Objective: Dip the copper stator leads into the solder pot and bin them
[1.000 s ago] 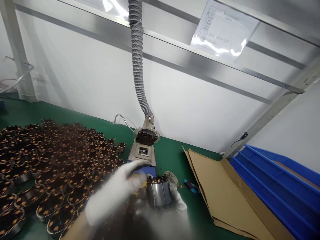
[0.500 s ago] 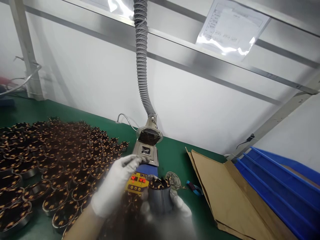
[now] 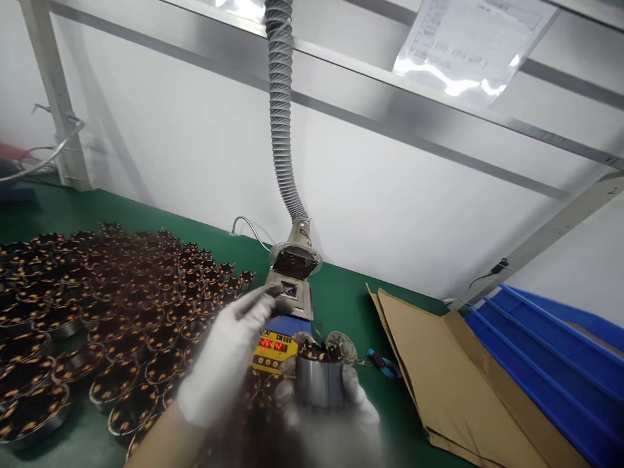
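My right hand (image 3: 358, 406), in a white glove, is wrapped around a motor stator (image 3: 319, 380). The stator stands about upright, a grey metal ring with dark, copper-tipped teeth at its top; blur hides the lower part of the hand. My left hand (image 3: 234, 348), gloved too with darkened fingertips, reaches forward with its fingers stretched out and the tips apart. I see nothing between them. Its fingertips lie in front of the solder pot (image 3: 305, 302), whose square opening holds a shiny surface. Below the pot shows a yellow control panel (image 3: 273, 351) with red digits.
Many similar stators (image 3: 131, 312) cover the green table at left. An extraction hose (image 3: 281, 123) with a round hood (image 3: 295, 257) hangs above the pot. To the right lie a round dish (image 3: 341, 344), a blue strap (image 3: 385, 364), cardboard (image 3: 453, 370) and blue bins (image 3: 550, 357).
The stator has turned slightly in my right hand, its side now brighter. My left fingertips have moved up over the pot's front and spread a little. The panel's digits differ, and the view has shifted slightly.
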The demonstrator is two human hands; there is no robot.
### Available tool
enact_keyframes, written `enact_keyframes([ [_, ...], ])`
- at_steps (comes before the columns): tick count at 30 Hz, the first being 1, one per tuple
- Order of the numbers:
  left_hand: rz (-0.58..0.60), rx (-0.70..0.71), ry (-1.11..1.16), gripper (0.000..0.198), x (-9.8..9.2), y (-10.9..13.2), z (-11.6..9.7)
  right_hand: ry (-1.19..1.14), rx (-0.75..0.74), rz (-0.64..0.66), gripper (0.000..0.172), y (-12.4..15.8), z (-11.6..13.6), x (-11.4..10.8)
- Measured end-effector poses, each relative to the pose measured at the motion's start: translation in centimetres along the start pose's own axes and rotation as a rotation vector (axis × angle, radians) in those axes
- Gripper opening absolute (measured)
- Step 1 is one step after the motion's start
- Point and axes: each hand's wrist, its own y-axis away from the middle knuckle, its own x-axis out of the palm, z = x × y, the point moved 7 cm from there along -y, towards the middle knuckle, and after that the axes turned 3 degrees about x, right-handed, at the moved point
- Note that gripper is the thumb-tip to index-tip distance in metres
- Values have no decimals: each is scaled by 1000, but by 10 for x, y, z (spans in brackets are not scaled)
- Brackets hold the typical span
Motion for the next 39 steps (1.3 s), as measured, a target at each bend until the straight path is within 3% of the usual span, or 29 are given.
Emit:
enact_keyframes([
  [2, 253, -137, -245, 62, 16, 9, 4, -38, 1, -9, 51, 2, 5, 2],
  [4, 382, -211, -378, 73, 25, 19, 9, 25, -18, -28, 54, 3, 10, 1],
  [7, 333, -218, -371, 67, 25, 24, 15, 102, 17, -11, 56, 4, 10, 0],
  [11, 115, -171, -213, 25, 14, 12, 22, 118, 135, 128, 53, 6, -3, 8],
  [14, -36, -68, 32, 30, 2, 0, 13, 166, 129, 151, 52, 8, -8, 10],
  [16, -58, -5, 141, 33, 0, -3, 3, 251, 70, 99, 55, 9, -6, 7],
  [17, -13, -12, 149, 35, 3, -2, 0, 293, 42, 71, 56, 9, -4, 5],
  [19, 153, -134, 42, 39, 16, 4, 6, 358, -22, 10, 54, 9, 1, 2],
  [21, 261, -246, -131, 28, 22, 13, 16, 392, -94, -48, 48, 6, 7, -2],
  [22, 246, -242, -208, 19, 20, 13, 18, 413, -138, -81, 46, 5, 11, -4],
  [24, 98, -112, -278, 13, 6, 8, 9, 444, -198, -132, 49, 3, 14, -8],
  [26, -47, 33, -232, 22, -9, 2, -6, 541, -294, -202, 57, 4, 17, -13],
  [27, -64, 75, -185, 29, -11, 0, -11, 645, -385, -265, 61, 8, 21, -16],
  [28, -23, 81, -136, 38, -9, -1, -13, 765, -489, -334, 65, 12, 25, -17],
  [30, 201, -36, -72, 52, 10, 2, -5, 985, -684, -458, 67, 22, 29, -15],
  [32, 321, -154, -37, 52, 25, 10, 8, 1074, -759, -505, 59, 26, 27, -14],
  [33, 274, -161, -27, 47, 26, 11, 12, 1091, -770, -506, 54, 25, 25, -14],
  [36, -9, -55, 56, 34, 11, 10, 13, 1177, -835, -526, 49, 26, 23, -9],
  [39, -76, 22, 168, 25, 1, 6, 2, 1180, -883, -590, 57, 27, 27, -14],
])
